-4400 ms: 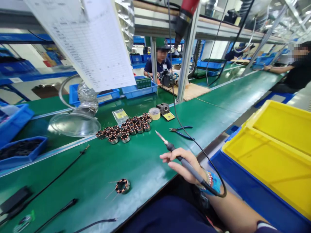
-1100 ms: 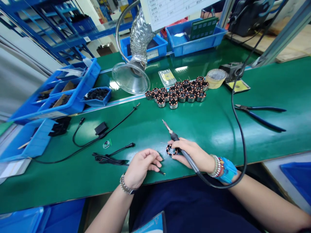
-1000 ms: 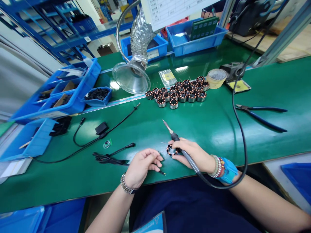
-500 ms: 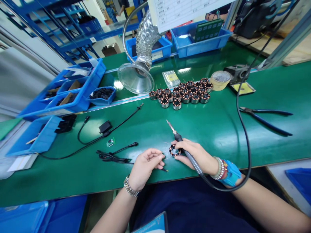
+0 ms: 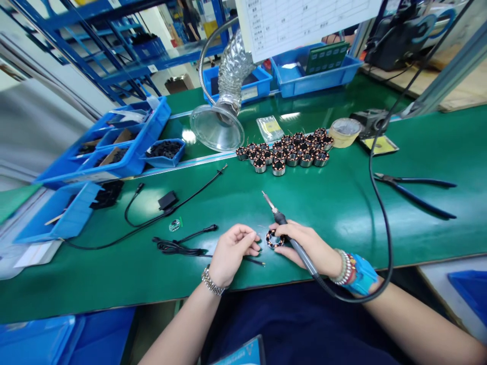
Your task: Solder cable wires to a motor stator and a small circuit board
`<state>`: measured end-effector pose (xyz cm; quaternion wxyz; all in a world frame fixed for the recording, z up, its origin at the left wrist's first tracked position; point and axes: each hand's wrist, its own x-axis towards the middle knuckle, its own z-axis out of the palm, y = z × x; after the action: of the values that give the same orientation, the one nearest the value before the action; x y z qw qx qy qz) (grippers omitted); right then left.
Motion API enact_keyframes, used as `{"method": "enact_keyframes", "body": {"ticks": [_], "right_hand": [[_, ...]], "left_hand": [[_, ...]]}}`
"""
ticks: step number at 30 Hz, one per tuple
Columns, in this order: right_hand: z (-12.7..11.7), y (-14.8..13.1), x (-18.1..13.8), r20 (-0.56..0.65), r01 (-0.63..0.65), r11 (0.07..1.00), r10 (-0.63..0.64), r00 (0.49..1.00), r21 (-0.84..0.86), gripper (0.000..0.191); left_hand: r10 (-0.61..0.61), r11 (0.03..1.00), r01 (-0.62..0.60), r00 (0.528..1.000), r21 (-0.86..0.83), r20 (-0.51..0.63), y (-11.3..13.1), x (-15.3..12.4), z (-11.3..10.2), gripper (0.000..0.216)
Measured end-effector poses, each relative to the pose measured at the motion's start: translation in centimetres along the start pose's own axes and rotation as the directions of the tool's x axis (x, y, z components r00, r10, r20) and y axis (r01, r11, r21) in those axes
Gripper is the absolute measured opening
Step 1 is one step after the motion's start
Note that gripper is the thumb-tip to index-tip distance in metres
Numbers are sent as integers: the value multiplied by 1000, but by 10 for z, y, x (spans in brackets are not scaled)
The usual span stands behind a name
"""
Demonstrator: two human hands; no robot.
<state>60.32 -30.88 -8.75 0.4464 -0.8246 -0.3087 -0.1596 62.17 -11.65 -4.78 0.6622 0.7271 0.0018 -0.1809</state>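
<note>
My right hand (image 5: 310,246) is closed around a soldering iron (image 5: 300,252), whose bare tip points away toward the back of the bench. The same hand's thumb and fingers also grip a small ring-shaped motor stator (image 5: 270,244) with copper windings. Just left of it, my left hand (image 5: 234,251) is closed in a pinch; what lies between the fingertips is too fine to make out. Thin wire ends show near the stator. Beneath my left hand runs a black cable (image 5: 178,248), its stripped end (image 5: 256,261) poking out to the right.
Several wound stators (image 5: 292,158) stand grouped behind my hands. A fume extractor hood (image 5: 216,129) hangs beside them. Pliers (image 5: 418,187) lie to the right, near a tape roll (image 5: 345,133). Leftward are a round circuit board (image 5: 174,225), a cable with a black box (image 5: 167,201) and blue bins (image 5: 61,213).
My left hand has moved slightly right and up, closer to the stator, still pinched. My right hand keeps its hold on the iron and stator. The view has shifted a little.
</note>
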Motion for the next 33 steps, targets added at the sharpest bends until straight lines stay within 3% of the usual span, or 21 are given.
{"method": "enact_keyframes", "body": {"ticks": [4, 7, 10, 13, 16, 18, 21, 25, 28, 31, 33], "right_hand": [[-1, -5, 2, -21, 40, 998, -41, 999, -43, 24], [-20, 3, -4, -40, 40, 981, -49, 998, -190, 20], [-65, 26, -25, -141, -88, 893, 27, 990, -441, 17], [-125, 57, -56, -181, -216, 653, 122, 976, -725, 18], [-171, 79, -83, -218, -274, 551, 166, 962, -789, 23], [-181, 85, -92, -248, -297, 533, 164, 955, -793, 28], [-160, 76, -92, -238, -269, 573, 129, 963, -774, 31], [-94, 39, -74, -141, -180, 759, 117, 983, -626, 32], [-55, 9, -57, -60, -145, 840, 133, 989, -523, 32], [-42, -4, -44, -14, -126, 802, 145, 989, -583, 23], [-44, -5, -42, -30, -152, 708, 182, 983, -689, 33]], "left_hand": [[6, 1000, -5, 1000, 22, -7, 4, 6, 6, 20], [15, 1000, -15, 1000, 20, -6, 6, 8, 9, 21], [15, 1000, -16, 1000, 18, 27, 5, 8, 10, 22], [22, 1000, -22, 999, 12, 46, 4, 8, 10, 21], [34, 999, -34, 998, -5, 44, 4, 9, 11, 19], [34, 999, -33, 999, -14, 42, 4, 9, 11, 18], [28, 999, -26, 999, -39, 37, 3, 9, 12, 17], [49, 994, -45, 998, -102, 38, -2, 10, 14, 14], [52, 992, -48, 998, -118, 25, -4, 11, 14, 13], [55, 990, -52, 998, -130, 23, -5, 13, 15, 13], [54, 988, -50, 998, -143, 25, -5, 13, 15, 13]]}}
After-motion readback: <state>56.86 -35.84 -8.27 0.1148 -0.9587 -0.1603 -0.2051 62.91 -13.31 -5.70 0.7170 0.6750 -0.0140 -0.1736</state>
